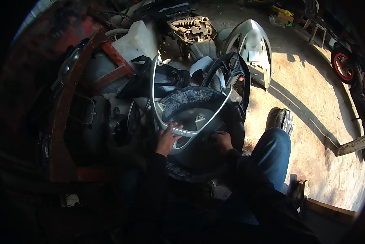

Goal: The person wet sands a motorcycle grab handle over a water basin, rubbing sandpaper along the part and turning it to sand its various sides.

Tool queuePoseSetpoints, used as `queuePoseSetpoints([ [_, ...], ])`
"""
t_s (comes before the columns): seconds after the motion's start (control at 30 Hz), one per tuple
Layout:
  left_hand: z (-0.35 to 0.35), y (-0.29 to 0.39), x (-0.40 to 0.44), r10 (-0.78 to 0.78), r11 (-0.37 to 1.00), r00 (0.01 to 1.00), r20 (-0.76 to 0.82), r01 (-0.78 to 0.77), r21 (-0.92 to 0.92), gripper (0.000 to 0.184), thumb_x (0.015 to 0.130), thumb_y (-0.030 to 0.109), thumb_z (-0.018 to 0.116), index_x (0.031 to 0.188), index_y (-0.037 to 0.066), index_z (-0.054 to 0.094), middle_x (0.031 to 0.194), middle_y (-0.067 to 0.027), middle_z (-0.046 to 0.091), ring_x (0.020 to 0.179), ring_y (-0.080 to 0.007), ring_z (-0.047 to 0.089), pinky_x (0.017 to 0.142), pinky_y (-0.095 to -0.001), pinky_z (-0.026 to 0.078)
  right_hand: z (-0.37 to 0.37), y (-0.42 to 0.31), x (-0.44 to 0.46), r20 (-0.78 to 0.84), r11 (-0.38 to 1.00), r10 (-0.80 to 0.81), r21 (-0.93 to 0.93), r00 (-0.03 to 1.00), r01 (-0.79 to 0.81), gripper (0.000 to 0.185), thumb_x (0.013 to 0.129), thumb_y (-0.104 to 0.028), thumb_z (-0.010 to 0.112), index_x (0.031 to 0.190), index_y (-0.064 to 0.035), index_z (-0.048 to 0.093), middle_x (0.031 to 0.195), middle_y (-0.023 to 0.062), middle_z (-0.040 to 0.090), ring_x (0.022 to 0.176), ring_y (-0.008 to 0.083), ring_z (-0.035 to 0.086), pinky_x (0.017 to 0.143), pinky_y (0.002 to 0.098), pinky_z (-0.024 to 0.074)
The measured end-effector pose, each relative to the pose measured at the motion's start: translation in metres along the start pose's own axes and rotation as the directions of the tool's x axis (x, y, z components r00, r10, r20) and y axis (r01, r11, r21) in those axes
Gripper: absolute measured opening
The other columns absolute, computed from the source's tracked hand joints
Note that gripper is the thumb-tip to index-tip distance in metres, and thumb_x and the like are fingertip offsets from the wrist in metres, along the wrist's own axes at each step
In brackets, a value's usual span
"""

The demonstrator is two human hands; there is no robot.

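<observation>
A silver U-shaped motorcycle grab rail stands tilted over a round black tub, its two arms pointing away from me. My left hand grips the rail at its near curved end, beside raised lettering. The fingers reach around the bar. To the right, inside the tub's outline, my right hand is closed, apart from the rail. Whatever its curled fingers may hold is hidden. The tub's inside is dark, with pale smears along the far rim.
Black fairing parts crowd the tub's far side. A silver body panel stands behind on the right. A red metal frame rises at left. Rusty springs lie at the back. A motorcycle wheel shows far right.
</observation>
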State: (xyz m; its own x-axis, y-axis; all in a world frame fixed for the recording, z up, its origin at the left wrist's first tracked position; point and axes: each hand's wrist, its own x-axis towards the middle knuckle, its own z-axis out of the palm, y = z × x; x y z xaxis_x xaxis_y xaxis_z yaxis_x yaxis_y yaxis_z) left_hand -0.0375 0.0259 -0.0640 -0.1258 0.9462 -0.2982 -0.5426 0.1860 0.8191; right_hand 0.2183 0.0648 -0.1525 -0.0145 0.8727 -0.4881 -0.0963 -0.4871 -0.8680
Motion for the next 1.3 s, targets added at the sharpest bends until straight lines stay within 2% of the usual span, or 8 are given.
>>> queuePoseSetpoints([
  [0.23,-0.046,-0.043,0.041,-0.065,0.995,0.997,-0.035,0.062,-0.072,0.019,0.101,0.025,0.058,0.110,0.009,0.053,0.116,-0.0097,0.058,0.124,-0.0350,0.057,0.101,-0.0595,0.044,0.012,0.084,0.043,-0.082,0.896,0.380,0.280,0.921,-0.344,0.038,0.084,-0.012,0.068,0.121,-0.0051,0.063,0.104,0.0131,0.066,0.094,0.0308,0.066,0.083,0.0463,0.0548],
  [0.53,-0.053,-0.081,0.057,-0.032,0.998,0.988,-0.153,0.023,-0.061,0.033,0.097,0.028,0.064,0.118,0.006,0.051,0.114,-0.0115,0.059,0.116,-0.0311,0.060,0.097,-0.0571,0.049,0.035,-0.001,0.009,0.268,0.973,0.114,0.164,0.957,-0.162,0.044,0.087,-0.009,0.066,0.129,0.0010,0.056,0.105,0.0173,0.067,0.084,0.0308,0.070,0.073,0.0427,0.0578],
  [0.73,-0.043,-0.087,0.053,0.029,1.000,0.982,-0.186,-0.030,-0.006,0.045,0.093,0.013,0.066,0.130,0.006,0.040,0.121,-0.0132,0.056,0.114,-0.0292,0.060,0.101,-0.0593,0.044,0.025,0.021,0.038,-0.042,0.972,0.051,-0.225,0.998,-0.059,0.014,0.090,-0.005,0.062,0.098,0.0039,0.069,0.095,0.0151,0.069,0.080,0.0287,0.070,0.067,0.0410,0.0582],
  [0.8,-0.044,-0.092,0.053,0.018,0.996,0.976,-0.216,0.002,0.093,0.055,0.092,0.012,0.067,0.135,0.005,0.033,0.122,-0.0145,0.055,0.117,-0.0284,0.058,0.101,-0.0570,0.045,-0.011,0.047,0.043,0.633,-0.296,-0.076,-0.752,0.770,0.589,0.022,0.088,-0.017,0.066,0.101,-0.0006,0.071,0.094,0.0186,0.070,0.085,0.0341,0.069,0.080,0.0464,0.0554],
  [0.83,-0.045,-0.096,0.052,0.027,0.992,0.977,-0.210,-0.001,0.124,0.059,0.092,0.012,0.067,0.137,0.004,0.031,0.124,-0.0153,0.054,0.118,-0.0293,0.057,0.101,-0.0568,0.045,-0.016,0.068,0.047,0.643,-0.355,-0.090,-0.734,0.761,0.578,0.021,0.088,-0.017,0.066,0.100,-0.0004,0.071,0.093,0.0184,0.070,0.085,0.0337,0.070,0.080,0.0460,0.0557],
  [1.1,-0.039,-0.109,0.050,-0.165,0.986,0.966,-0.201,0.158,-0.048,0.057,0.095,0.024,0.066,0.139,0.007,0.034,0.129,-0.0149,0.053,0.116,-0.0333,0.057,0.098,-0.0510,0.047,0.029,0.044,0.037,0.594,0.021,-0.184,-0.794,0.783,0.607,0.018,0.086,-0.012,0.064,0.095,0.0016,0.072,0.090,0.0174,0.071,0.084,0.0309,0.071,0.075,0.0430,0.0580],
  [1.2,-0.030,-0.112,0.044,-0.212,0.973,0.962,-0.171,0.191,-0.131,0.054,0.096,0.032,0.065,0.136,0.005,0.041,0.129,-0.0153,0.054,0.118,-0.0311,0.057,0.097,-0.0483,0.049,0.053,0.016,0.022,0.250,0.905,-0.081,-0.388,0.965,0.176,0.016,0.086,-0.005,0.063,0.094,0.0043,0.072,0.089,0.0159,0.072,0.081,0.0258,0.072,0.068,0.0390,0.0605],
  [1.3,-0.042,-0.118,0.044,-0.200,0.976,0.976,-0.090,0.191,-0.101,0.040,0.097,0.026,0.063,0.129,0.006,0.048,0.124,-0.0125,0.059,0.120,-0.0253,0.058,0.100,-0.0484,0.047,0.038,0.032,0.046,0.104,0.875,-0.071,-0.470,0.992,0.112,0.016,0.083,-0.001,0.065,0.096,0.0070,0.070,0.088,0.0146,0.072,0.081,0.0208,0.071,0.058,0.0345,0.0603],
])
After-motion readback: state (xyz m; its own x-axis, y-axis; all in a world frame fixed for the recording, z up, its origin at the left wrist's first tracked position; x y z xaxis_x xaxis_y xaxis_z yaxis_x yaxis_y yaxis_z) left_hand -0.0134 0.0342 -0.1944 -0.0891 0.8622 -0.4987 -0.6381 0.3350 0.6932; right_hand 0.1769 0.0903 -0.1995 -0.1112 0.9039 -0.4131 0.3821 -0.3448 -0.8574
